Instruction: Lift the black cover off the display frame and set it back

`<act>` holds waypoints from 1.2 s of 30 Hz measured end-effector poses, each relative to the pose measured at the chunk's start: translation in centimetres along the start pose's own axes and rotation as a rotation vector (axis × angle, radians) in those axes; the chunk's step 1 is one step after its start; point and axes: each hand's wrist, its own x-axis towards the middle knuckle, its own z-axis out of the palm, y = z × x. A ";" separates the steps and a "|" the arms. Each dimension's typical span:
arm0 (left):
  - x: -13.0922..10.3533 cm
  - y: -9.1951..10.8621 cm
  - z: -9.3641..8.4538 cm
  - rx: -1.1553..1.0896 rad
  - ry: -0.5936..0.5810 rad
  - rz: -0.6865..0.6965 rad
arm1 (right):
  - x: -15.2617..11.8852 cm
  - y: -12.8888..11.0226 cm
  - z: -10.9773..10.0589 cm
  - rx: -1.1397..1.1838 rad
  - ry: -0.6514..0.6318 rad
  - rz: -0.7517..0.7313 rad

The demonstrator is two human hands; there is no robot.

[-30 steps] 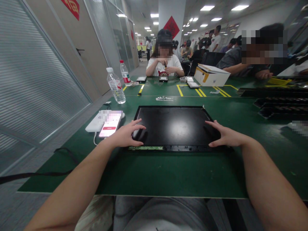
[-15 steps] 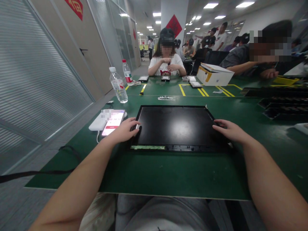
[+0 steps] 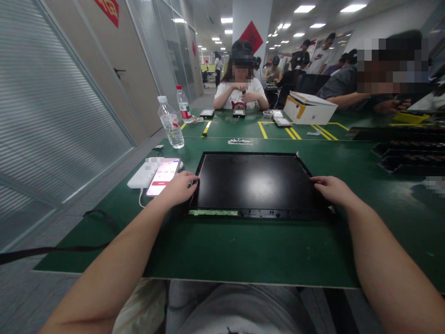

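Observation:
A black flat display panel (image 3: 250,181) lies on the green table in front of me, screen up. Along its near edge runs a narrow green circuit strip (image 3: 213,213). My left hand (image 3: 181,188) is closed on the panel's left edge, thumb and fingertips at the frame. Opposite it, my right hand (image 3: 332,189) pinches the right edge; its lower fingers are partly hidden. Just left of my left hand lies a lit phone (image 3: 163,176) resting against a white power bank (image 3: 139,174) with a cable.
Two water bottles, a near one (image 3: 171,123) and a red-capped one (image 3: 183,104), stand at the back left. A white box (image 3: 310,109) sits across the table. Dark metal strips (image 3: 410,150) lie to the right. A person (image 3: 239,88) works opposite, another at the right.
Both thumbs have slid off the screen's face to its side edges, and my right hand has shifted slightly outward. The panel has stayed in place.

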 end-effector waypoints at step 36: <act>0.6 0.5 1.5 -0.054 0.039 -0.129 | -0.4 -1.1 -0.3 0.039 -0.034 0.091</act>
